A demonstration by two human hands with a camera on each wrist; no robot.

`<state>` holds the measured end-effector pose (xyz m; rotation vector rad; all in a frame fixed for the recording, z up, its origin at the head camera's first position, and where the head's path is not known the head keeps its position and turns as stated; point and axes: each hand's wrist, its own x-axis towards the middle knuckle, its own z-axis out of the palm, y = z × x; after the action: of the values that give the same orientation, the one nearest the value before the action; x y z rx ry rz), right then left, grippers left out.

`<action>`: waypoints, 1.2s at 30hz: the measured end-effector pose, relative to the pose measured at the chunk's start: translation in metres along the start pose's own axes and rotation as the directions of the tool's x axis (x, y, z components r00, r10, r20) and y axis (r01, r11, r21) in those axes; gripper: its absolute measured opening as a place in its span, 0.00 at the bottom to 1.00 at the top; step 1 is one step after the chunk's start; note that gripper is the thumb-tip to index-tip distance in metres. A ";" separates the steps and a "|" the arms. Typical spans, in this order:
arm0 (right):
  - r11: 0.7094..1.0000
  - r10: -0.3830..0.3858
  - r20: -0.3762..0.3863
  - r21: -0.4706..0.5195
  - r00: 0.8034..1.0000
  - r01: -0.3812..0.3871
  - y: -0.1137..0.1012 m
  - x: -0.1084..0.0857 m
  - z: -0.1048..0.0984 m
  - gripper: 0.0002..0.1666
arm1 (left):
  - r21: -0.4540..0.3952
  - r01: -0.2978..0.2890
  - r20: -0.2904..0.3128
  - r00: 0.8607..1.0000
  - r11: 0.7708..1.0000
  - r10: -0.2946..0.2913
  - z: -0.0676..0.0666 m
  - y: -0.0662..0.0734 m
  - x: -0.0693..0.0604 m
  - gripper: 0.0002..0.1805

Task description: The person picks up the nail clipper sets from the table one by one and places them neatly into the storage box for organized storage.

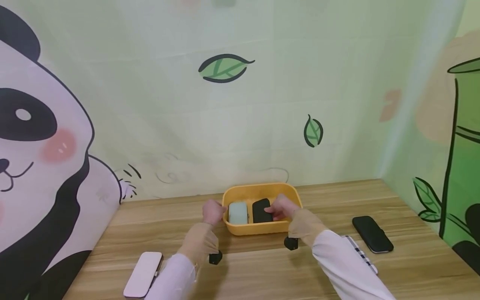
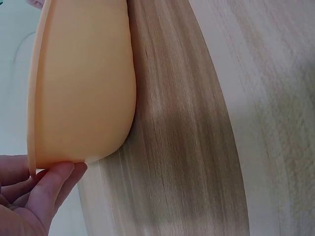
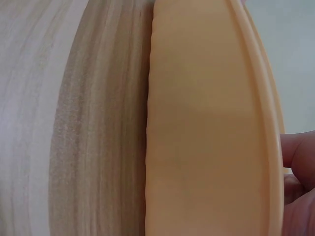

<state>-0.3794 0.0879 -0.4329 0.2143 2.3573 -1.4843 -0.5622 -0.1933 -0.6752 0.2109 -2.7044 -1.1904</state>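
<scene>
A yellow-orange basket (image 1: 258,229) stands on the wooden table near the wall, with a pale blue case (image 1: 238,213) and a black case (image 1: 261,211) inside it. My left hand (image 1: 213,211) grips the basket's left end; in the left wrist view the fingers of that hand (image 2: 37,196) pinch the basket's rim (image 2: 78,83). Inside the basket, my right hand (image 1: 282,207) holds the right side of the black case between thumb and fingers. The right wrist view shows the right hand (image 3: 300,182) behind the basket wall (image 3: 206,118), which hides its fingertips.
On the table, a white case (image 1: 143,275) lies at the front left. To the right are a black case (image 1: 372,234) and a black-and-white checked case (image 1: 361,253), partly covered by the right sleeve. Behind the table hangs a printed cloth (image 1: 168,104) with a panda and leaves.
</scene>
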 end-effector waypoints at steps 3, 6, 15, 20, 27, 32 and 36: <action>1.000 0.002 -0.005 -0.004 1.000 -0.002 0.002 0.003 0.002 0.11 | -0.018 -0.002 0.003 1.000 1.000 0.002 -0.016 0.019 -0.019 0.08; 1.000 0.008 -0.014 -0.005 1.000 -0.008 0.002 0.006 0.005 0.10 | -0.028 -0.002 0.006 1.000 1.000 0.003 -0.038 0.048 -0.045 0.06; 0.999 -0.030 -0.025 -0.026 0.999 0.029 0.005 0.008 0.008 0.08 | -0.045 -0.004 0.034 0.999 0.999 0.006 -0.063 0.080 -0.075 0.07; 0.997 -0.069 -0.026 -0.043 0.997 0.068 0.006 0.006 0.010 0.07 | -0.056 -0.003 0.024 1.000 0.998 0.004 -0.049 0.061 -0.058 0.06; 0.994 -0.074 -0.028 -0.078 0.997 0.072 0.024 0.048 0.016 0.06 | -0.060 -0.019 0.042 0.999 0.998 0.022 -0.095 0.114 -0.107 0.07; 0.984 -0.170 0.023 -0.056 0.985 0.171 0.081 0.138 0.020 0.10 | -0.076 -0.022 0.040 0.999 0.997 0.026 -0.094 0.117 -0.107 0.07; 0.984 -0.171 0.018 -0.051 0.985 0.172 0.090 0.152 0.023 0.10 | -0.064 0.005 0.042 0.999 0.998 -0.002 -0.068 0.085 -0.079 0.07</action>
<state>-0.4876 0.0987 -0.5738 -0.0129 2.4533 -1.4909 -0.4756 -0.1691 -0.5752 0.1840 -2.6976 -1.2938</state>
